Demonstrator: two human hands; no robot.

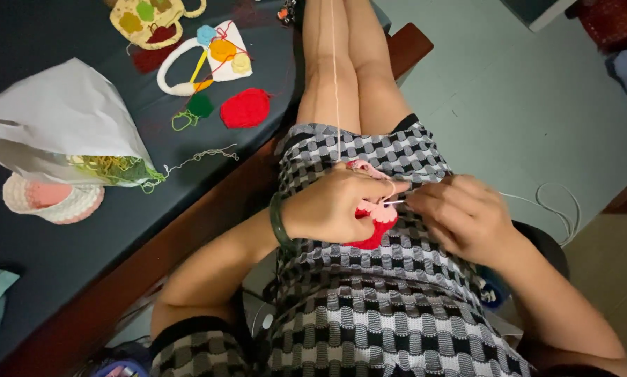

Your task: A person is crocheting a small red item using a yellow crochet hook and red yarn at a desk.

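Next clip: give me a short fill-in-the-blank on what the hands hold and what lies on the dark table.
1. The left hand holds a crocheted piece in pink and ____.
2. The left wrist wears a dark ____.
3. The right hand pinches a thin crochet hook against the ____ piece.
4. On the table, tangled yarn spills from a ____ bag.

Missing words: red; bangle; crocheted; white
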